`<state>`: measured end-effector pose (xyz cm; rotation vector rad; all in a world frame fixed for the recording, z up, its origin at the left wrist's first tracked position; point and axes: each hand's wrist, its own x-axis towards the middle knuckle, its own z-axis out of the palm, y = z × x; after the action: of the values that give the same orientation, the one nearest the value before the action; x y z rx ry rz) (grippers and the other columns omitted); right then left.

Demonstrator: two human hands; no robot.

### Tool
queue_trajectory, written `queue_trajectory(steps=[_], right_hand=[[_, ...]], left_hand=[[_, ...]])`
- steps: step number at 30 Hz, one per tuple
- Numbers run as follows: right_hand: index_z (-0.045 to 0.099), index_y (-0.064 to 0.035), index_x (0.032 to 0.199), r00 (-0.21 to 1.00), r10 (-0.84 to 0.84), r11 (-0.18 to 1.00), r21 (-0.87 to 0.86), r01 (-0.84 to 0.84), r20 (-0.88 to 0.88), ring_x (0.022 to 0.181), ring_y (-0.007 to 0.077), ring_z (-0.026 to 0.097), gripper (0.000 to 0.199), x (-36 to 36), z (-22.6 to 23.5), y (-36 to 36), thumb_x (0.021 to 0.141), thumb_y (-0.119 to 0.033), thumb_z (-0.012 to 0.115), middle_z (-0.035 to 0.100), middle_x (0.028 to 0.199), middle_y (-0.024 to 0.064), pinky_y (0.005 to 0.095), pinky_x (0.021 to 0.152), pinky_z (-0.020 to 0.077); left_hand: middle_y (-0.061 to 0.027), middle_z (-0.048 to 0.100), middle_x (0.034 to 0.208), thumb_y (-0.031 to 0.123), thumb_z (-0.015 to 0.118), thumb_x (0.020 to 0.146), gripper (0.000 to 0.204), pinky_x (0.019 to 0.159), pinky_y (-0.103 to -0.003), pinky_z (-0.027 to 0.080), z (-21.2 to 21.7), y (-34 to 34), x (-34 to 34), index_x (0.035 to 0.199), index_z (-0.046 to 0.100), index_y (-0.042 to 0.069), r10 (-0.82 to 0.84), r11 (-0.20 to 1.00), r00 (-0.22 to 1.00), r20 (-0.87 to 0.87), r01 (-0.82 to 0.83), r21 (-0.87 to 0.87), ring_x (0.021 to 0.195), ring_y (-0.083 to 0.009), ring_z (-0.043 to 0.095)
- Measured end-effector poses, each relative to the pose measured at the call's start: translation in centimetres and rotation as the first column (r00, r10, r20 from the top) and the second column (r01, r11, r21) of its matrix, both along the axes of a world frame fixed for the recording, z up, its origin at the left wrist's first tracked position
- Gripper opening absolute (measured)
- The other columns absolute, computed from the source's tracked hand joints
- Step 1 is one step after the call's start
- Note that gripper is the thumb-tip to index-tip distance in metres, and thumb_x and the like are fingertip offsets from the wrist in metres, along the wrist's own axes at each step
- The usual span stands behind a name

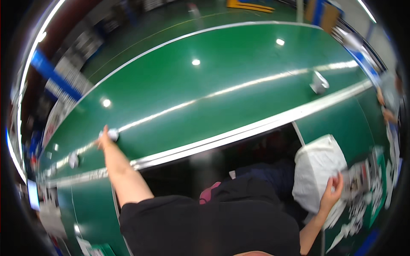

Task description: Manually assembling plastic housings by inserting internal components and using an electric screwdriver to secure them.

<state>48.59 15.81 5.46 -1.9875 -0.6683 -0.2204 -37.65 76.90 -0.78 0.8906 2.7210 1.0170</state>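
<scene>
My left hand point(103, 139) stretches far out over the green conveyor belt point(200, 94), right against a small whitish item point(113, 134). One finger points away from me; blur hides whether the others close around the item. Close to my right side, my right hand point(332, 194) is raised with thumb and fingers curved apart and nothing visible between them. It hovers at the edge of a large white bag point(318, 166), and I cannot tell whether it touches it.
Other small whitish items sit on the belt: a wrapped one point(319, 83) at the right, another point(73, 160) at the left. A pale metal rail point(230, 135) edges the belt. White scraps point(356, 217) and a green tray point(378, 187) lie right. Another person point(389, 94) stands far right.
</scene>
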Motion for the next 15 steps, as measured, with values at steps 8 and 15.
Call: queue_trajectory(steps=[8,15], right_hand=[[0.059,-0.0005,0.128,0.999,0.005,0.995,0.101,-0.001,-0.042,0.086,0.0110,0.059,0.036,-4.5,4.5,1.6,0.092,-0.002,0.065,0.065,0.094,0.0040,0.0258,0.082,0.0475],[0.060,-0.0003,0.126,0.981,0.186,0.972,0.155,-0.175,-0.058,0.086,0.0115,0.060,0.038,-7.3,5.5,4.2,0.089,0.002,0.066,0.065,0.092,0.0040,0.0262,0.082,0.0480]], left_hand=[[-0.0274,0.053,0.127,0.012,0.094,0.059,0.119,0.091,-0.047,0.056,5.8,-3.0,11.1,0.146,0.015,-0.006,-0.206,0.850,0.866,0.456,-0.073,0.521,0.108,-0.0367,0.062],[-0.0149,0.046,0.139,0.008,0.087,0.070,0.108,0.105,-0.039,0.045,11.5,-7.4,46.7,0.153,0.020,0.007,-0.991,0.112,0.130,0.010,0.803,0.585,0.124,-0.0261,0.051]])
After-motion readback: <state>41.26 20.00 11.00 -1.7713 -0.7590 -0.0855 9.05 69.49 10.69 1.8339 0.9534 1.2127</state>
